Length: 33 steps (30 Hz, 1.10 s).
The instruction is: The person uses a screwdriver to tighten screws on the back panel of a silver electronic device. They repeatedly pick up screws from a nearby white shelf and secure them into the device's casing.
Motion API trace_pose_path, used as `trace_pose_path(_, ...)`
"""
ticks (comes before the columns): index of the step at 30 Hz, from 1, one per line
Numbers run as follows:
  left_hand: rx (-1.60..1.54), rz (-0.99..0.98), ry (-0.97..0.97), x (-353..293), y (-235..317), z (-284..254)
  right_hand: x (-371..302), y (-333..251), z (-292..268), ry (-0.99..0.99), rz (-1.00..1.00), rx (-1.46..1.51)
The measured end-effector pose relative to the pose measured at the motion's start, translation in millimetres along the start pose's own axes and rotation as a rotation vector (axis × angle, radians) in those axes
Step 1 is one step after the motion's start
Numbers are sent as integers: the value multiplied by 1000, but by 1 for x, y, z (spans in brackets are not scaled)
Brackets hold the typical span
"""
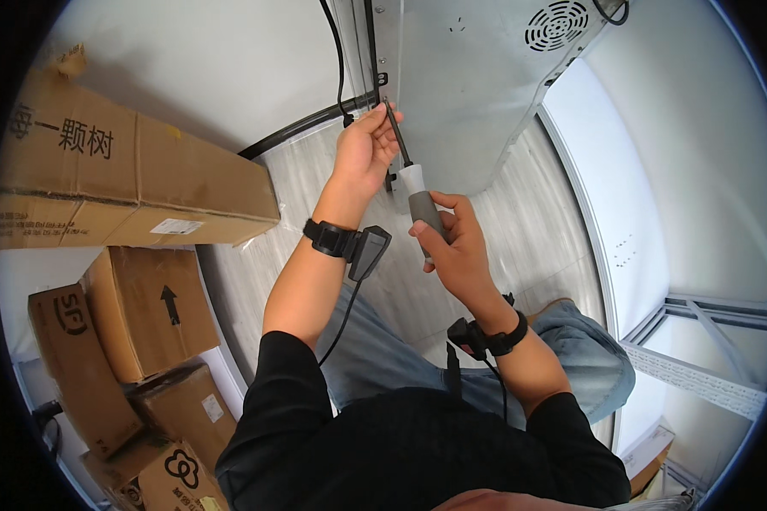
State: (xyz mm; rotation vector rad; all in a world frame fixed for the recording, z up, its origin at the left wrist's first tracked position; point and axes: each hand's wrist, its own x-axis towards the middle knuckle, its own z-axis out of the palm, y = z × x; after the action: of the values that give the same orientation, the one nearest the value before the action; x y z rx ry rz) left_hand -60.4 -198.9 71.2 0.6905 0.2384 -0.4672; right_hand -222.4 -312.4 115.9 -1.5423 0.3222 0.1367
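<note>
In my right hand (458, 243) is a screwdriver (423, 209) with a grey and white handle and a dark shaft. The fingers wrap round the handle, and the shaft slants up and to the left. My left hand (368, 152) is at the shaft's tip, thumb and fingertips drawn together beside it. Whatever small thing they may pinch there is too small to make out. Both hands are in front of the edge of a grey metal housing (464, 102), which has a round slotted vent (556, 25) and holes along its edges.
A long cardboard box (204, 200) lies at the left, with several more cartons (153, 311) stacked below it. A black cable (339, 60) hangs beside the housing. Pale wood-look flooring (537, 204) runs beneath. A metal frame (699, 366) stands at the right.
</note>
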Motion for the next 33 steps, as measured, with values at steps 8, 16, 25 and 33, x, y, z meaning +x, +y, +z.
trace_pose_path(8,284,10,-50,-15,4,8,-4,-2,-2,-32,106,341)
trace_pose_path(16,358,37,27,-9,-1,11,-5,13,2,115,56,91)
trace_pose_path(25,363,-24,-128,-24,4,20,-5,1,-19,-153,258,462)
trace_pose_path(33,438,-7,25,-12,-6,17,-8,9,-14,86,53,32)
